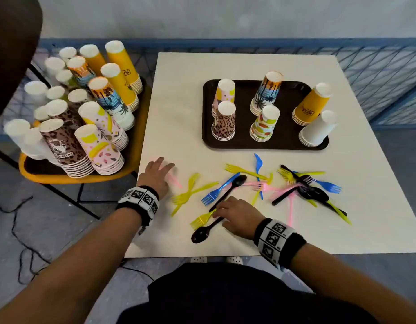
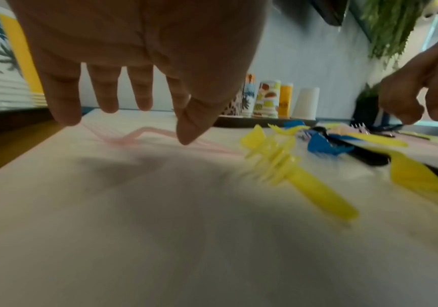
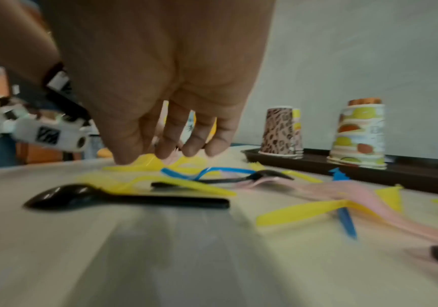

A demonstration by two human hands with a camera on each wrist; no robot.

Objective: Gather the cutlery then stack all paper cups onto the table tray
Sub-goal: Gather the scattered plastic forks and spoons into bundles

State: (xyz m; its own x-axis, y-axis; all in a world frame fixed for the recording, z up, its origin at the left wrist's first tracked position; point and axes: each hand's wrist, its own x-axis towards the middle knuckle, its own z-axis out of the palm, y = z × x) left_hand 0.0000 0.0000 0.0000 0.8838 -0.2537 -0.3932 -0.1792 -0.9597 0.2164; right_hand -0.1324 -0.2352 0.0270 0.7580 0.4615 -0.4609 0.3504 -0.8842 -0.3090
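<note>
Plastic cutlery lies scattered along the front of the white table (image 1: pixel 179 101). My left hand (image 1: pixel 163 166) is spread with straight fingers over a pink fork (image 1: pixel 175 181), and its thumb tip comes down beside that pink fork (image 2: pixel 144 134). My right hand (image 1: pixel 220 213) hovers with relaxed fingers above a yellow fork (image 1: pixel 201 220) and a black spoon (image 1: pixel 201 233); its thumb meets yellow plastic, and the black spoon (image 3: pixel 86 197) lies free on the table. The dark brown tray (image 1: pixel 244 146) behind holds several upturned cup stacks, including a leopard-print stack (image 1: pixel 224 122) and a white stack (image 1: pixel 318 132).
Two crossed yellow forks (image 1: pixel 190 192) lie between my hands. A tangle of black, pink, blue and yellow cutlery (image 1: pixel 305 185) sits to the right. An orange side tray (image 1: pixel 81 178) left of the table carries many tall cup stacks. A blue mesh fence runs behind.
</note>
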